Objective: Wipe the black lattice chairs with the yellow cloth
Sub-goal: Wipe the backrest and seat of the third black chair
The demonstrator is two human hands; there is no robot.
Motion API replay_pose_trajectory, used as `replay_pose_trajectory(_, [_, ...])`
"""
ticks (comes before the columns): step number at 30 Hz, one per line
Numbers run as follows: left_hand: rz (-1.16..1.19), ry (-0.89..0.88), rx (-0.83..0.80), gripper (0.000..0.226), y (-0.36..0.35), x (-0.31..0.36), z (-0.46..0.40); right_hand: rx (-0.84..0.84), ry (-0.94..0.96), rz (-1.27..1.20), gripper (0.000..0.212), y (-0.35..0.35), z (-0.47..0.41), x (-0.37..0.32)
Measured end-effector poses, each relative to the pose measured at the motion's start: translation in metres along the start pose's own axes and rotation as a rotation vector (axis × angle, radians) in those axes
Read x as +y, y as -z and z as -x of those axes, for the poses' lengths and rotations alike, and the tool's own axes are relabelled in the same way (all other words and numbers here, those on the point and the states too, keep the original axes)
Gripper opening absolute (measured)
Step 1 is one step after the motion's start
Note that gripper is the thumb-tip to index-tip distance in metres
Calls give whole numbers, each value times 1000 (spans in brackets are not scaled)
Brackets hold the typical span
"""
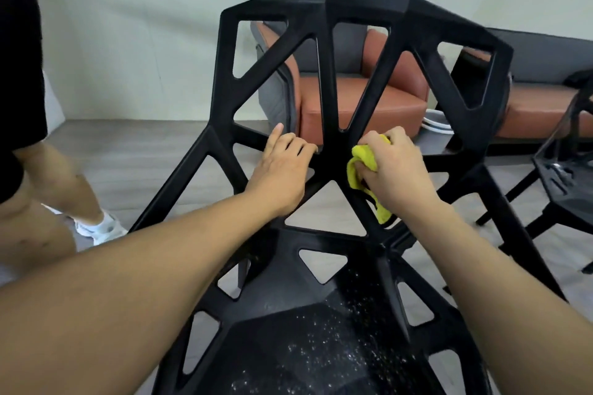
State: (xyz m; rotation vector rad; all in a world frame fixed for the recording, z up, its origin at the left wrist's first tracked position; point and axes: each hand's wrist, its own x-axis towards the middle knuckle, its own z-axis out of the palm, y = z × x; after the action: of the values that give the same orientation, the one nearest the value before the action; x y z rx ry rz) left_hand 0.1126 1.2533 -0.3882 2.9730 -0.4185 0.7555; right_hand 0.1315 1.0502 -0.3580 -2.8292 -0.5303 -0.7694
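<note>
A black lattice chair (327, 42) fills the middle of the head view, its backrest facing me and its seat below, speckled with pale dust. My right hand (396, 167) grips a bunched yellow cloth (362, 160) and presses it against a strut where backrest meets seat. My left hand (284, 167) holds a neighbouring strut, its fingers curled over the bar and the thumb sticking up. A second black lattice chair (564, 183) stands at the right edge, partly cut off.
Behind the chair stand a brown and grey armchair (362, 99) and a matching bench (539, 106) against a pale wall. Another person (38, 170) stands at the left, a leg and a white shoe on the grey wood floor (134, 163).
</note>
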Motion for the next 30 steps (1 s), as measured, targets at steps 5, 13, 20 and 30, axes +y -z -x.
replay_pose_trajectory(5, [-16, 10, -74, 66, 40, -23, 42, 191, 64, 192, 47, 3, 13, -1])
replay_pose_trajectory(13, [-75, 430, 42, 72, 64, -63, 116, 392, 32, 92, 44, -27, -9, -39])
replay_pose_trajectory(20, [-38, 475, 114, 52, 59, -64, 117, 281, 29, -13, 38, -82, 38, -80])
replay_pose_trajectory(30, [170, 520, 128, 43, 67, -64, 117, -69, 107, -76, 42, -99, 60, -134])
